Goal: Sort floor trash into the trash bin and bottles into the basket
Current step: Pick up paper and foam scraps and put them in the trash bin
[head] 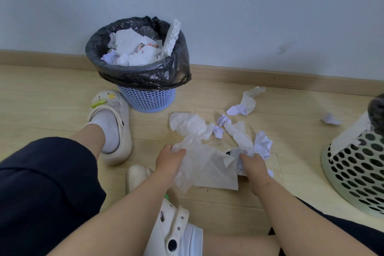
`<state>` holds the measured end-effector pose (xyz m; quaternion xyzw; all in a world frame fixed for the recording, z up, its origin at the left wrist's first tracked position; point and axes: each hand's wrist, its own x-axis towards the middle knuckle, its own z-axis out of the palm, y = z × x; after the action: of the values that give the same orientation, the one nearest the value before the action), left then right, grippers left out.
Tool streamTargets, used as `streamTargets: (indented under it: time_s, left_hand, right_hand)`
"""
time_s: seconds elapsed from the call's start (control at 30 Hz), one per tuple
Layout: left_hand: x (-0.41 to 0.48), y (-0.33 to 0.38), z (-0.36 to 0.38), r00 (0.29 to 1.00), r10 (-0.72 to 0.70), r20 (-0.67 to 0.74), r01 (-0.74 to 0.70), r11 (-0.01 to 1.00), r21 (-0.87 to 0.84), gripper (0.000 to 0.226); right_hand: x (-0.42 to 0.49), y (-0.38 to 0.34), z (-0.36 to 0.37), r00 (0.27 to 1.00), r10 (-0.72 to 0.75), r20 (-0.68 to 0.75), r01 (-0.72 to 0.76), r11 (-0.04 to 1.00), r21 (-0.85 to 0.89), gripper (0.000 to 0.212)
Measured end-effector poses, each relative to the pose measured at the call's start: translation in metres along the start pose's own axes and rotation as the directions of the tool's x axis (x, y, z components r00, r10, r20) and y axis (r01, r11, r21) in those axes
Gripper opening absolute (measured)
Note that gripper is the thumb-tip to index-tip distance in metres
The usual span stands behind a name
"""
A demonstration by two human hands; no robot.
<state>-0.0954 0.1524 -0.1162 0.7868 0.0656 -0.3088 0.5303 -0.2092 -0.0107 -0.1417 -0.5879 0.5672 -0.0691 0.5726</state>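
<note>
Wood floor (52,97) runs under me, up to a pale wall (249,6). I am crouched low, with both arms reaching down.

My left hand (169,159) has its fingers curled tight on a piece of clear plastic (193,164). My right hand (252,165) grips a white wrapper (242,153) with small red print on it. Between my two hands lies a flat sheet of paper (220,174), partly under the plastic.

Just past my right hand are some crumpled paper balls (262,145). More scrunched paper (247,102) lies farther out, near the wall.

The trash bin (149,100) is blue and stands far ahead of my left hand, against the wall. It has a black bag (145,75) in it. White foam (133,48) and paper fill it to the top.

The basket (357,168) with round holes is off to the right of my right hand, well apart from it. My cream shoe (112,118) is to the left of my left hand.
</note>
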Motion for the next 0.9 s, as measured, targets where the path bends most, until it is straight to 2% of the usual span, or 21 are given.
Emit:
streamTargets:
  time_s: [0.03,0.13,0.23,0.37,0.47,0.57,0.7,0.73,0.8,0.83,0.9]
  left_hand:
    - [-0.003,0.003,-0.002,1.000,0.013,-0.003,-0.013,1.000,0.001,0.002]
    - [-0.014,0.018,0.000,0.998,0.057,-0.029,-0.058,0.998,-0.004,0.018]
    - [-0.028,0.036,0.008,0.995,0.089,-0.043,-0.090,0.996,-0.023,0.027]
    - [-0.047,0.055,0.022,0.992,0.123,-0.013,-0.123,0.992,-0.042,0.024]
    - [-0.057,0.072,0.027,0.993,0.121,0.001,-0.120,0.985,-0.122,0.026]
    - [-0.061,0.095,0.024,0.994,0.098,-0.048,-0.104,0.985,-0.140,0.040]
    - [-0.076,0.142,0.010,0.997,0.082,-0.006,-0.080,0.953,-0.291,0.049]
    - [-0.079,0.152,0.004,0.996,0.083,0.027,-0.069,0.939,-0.336,0.044]
    - [-0.092,0.170,-0.010,0.988,0.094,0.124,-0.036,0.913,-0.406,0.020]
    - [-0.100,0.177,-0.018,0.978,0.107,0.181,-0.018,0.900,-0.435,0.019]
    - [-0.109,0.188,-0.035,0.952,0.108,0.286,0.055,0.860,-0.508,0.040]
  right_hand:
    - [-0.003,-0.003,-0.003,1.000,0.011,-0.012,-0.010,0.998,0.058,0.023]
    - [-0.012,-0.014,-0.016,0.996,-0.031,-0.086,0.046,0.981,0.186,0.005]
    - [-0.024,-0.023,-0.028,0.969,-0.146,-0.200,0.190,0.956,0.224,0.008]
    - [-0.048,-0.033,-0.045,0.916,-0.169,-0.364,0.272,0.927,0.256,0.008]
    - [-0.071,-0.060,-0.052,0.873,-0.278,-0.401,0.405,0.871,0.278,0.022]
    - [-0.092,-0.094,-0.044,0.837,-0.432,-0.337,0.531,0.792,0.303,0.027]
    - [-0.125,-0.134,-0.018,0.770,-0.625,-0.126,0.628,0.707,0.326,0.025]
    - [-0.131,-0.142,-0.012,0.747,-0.660,-0.082,0.651,0.700,0.294,0.025]
    - [-0.142,-0.152,-0.004,0.712,-0.703,-0.005,0.682,0.690,0.242,0.021]
    - [-0.147,-0.157,-0.002,0.696,-0.717,0.039,0.689,0.683,0.244,0.015]
    - [-0.160,-0.165,0.001,0.658,-0.742,0.130,0.695,0.664,0.275,0.007]
